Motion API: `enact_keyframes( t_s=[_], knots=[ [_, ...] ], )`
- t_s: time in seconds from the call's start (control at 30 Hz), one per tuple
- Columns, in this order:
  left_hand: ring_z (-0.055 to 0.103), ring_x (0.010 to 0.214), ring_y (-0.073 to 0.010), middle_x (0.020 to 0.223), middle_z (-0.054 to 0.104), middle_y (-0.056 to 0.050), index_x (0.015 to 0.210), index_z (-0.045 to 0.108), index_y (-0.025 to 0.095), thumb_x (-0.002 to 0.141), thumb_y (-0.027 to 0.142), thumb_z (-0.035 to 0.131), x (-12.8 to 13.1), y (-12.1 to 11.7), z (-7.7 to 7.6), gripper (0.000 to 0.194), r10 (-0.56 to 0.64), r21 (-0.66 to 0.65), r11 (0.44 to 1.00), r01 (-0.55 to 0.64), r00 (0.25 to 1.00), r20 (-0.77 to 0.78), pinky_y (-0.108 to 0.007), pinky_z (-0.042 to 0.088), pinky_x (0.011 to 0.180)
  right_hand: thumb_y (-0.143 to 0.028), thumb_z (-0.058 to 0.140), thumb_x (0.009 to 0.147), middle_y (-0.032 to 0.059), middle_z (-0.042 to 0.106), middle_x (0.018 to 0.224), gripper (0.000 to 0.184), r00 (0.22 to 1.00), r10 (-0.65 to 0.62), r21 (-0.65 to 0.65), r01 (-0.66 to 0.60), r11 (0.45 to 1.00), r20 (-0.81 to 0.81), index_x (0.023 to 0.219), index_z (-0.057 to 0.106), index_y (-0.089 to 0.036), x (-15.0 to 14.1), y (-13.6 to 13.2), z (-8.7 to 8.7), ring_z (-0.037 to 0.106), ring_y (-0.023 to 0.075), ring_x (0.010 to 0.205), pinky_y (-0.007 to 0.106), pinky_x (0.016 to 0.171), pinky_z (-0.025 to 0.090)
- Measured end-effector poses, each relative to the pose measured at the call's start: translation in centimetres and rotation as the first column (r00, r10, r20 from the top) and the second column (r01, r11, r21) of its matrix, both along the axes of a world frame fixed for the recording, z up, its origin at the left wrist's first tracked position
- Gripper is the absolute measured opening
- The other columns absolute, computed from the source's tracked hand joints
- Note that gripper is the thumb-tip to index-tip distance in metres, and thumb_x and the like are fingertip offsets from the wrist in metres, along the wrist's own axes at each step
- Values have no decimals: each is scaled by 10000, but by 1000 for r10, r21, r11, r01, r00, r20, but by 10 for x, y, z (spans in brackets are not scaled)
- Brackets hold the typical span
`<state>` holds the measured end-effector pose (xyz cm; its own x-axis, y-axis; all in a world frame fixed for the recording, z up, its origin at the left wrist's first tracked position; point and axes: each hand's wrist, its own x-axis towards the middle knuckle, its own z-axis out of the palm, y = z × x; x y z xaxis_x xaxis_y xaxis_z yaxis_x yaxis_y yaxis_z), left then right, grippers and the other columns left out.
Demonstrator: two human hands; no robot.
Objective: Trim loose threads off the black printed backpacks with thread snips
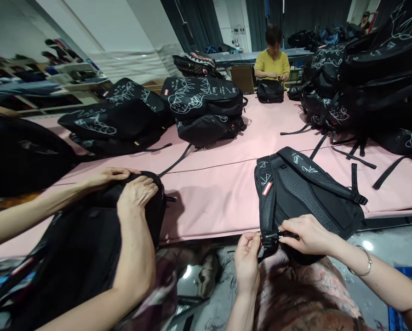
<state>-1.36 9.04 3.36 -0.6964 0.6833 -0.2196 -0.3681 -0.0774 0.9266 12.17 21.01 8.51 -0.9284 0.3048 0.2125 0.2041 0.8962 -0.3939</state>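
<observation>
A black backpack [309, 193] with white scribble prints lies straps-up at the table's front edge, its lower end hanging over towards my lap. At its lower left corner, my left hand [248, 259] is closed in a pinch on the shoulder strap [268, 225] near its buckle. My right hand [306, 235] is closed just to the right, at the same strap end. Between its fingers is a small dark tool with a bright metal tip, which looks like thread snips [290, 235]. My right wrist carries a bangle.
Close on the left, a co-worker's hands [137, 191] press on another black backpack [88, 234]. More printed backpacks [202, 103] stand across the pink table [206, 202], with a tall pile [374, 78] at right. A person in yellow [271, 64] works at the far end.
</observation>
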Motion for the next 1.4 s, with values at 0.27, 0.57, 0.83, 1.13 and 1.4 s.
enact_keyframes(
  t_s=[0.27,0.57,0.83,1.13,1.4],
  knots=[
    [546,656,-111,684,604,-1,694,534,162,635,369,711,1,-3,5,278,-28,50,998,24,995,98,-219,419,633,-308,455,868,12,606,655,160,997,72,101,-74,992,16,850,563,-192,-12,1,8,531,125,556,235,544,309],
    [591,803,-180,835,631,-68,793,544,182,771,544,478,3,0,-5,368,-53,204,979,-12,950,308,-318,459,741,-329,447,849,-63,455,572,171,913,-373,-660,178,730,-167,894,515,-179,-22,8,-24,428,87,512,193,507,334],
    [597,904,-191,1033,554,-66,1080,395,227,589,256,738,30,12,-17,600,82,-50,995,-86,993,-91,-289,478,754,-250,555,714,-72,426,499,111,906,-412,-590,281,757,-97,651,498,-178,-72,-2,-22,379,74,446,190,448,249],
    [579,1001,-234,1001,665,-85,961,640,167,692,321,657,8,-4,-21,311,88,-88,992,-94,993,-74,-322,422,890,-351,534,777,-58,511,606,151,926,-366,-606,242,758,-89,811,517,-205,-73,3,-8,469,103,515,200,503,316],
    [610,974,-224,954,690,-130,977,655,124,747,216,614,-5,-5,-27,251,-111,171,985,17,819,563,-332,457,877,-227,468,846,49,578,890,131,918,-288,-363,179,915,-272,943,551,-202,-36,8,-47,531,184,844,319,773,413]
  ],
)
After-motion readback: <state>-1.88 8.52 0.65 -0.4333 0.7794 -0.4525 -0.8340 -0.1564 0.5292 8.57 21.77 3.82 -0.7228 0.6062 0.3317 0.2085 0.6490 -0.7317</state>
